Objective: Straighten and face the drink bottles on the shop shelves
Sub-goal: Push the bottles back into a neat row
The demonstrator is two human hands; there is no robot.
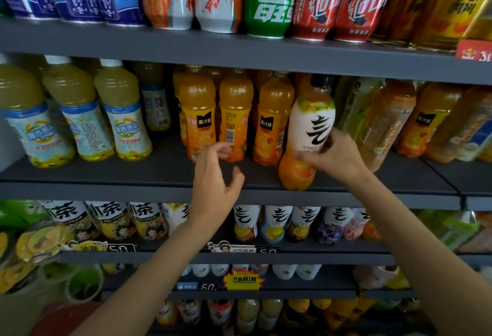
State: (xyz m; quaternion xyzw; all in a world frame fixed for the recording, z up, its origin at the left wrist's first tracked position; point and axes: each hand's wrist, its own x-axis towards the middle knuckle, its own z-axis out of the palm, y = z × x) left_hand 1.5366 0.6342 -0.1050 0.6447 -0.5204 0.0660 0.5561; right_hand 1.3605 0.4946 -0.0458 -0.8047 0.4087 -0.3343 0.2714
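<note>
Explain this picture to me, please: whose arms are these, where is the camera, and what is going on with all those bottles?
There is no machine here. The arms belong to a person, and the one picture comes from a wide-angle camera worn on their head, looking forward and down at dark shop shelves packed with drinks. The right hand grips a white-labelled bottle with an orange base, standing near the front edge of the middle shelf. The left hand holds nothing; its fingers are loosely spread in front of a row of orange juice bottles, one of which shows its barcode rather than its front. Left of those stand yellow-green bottles with white caps. Cans line the shelf above, and more bottles fill the shelves below.
</note>
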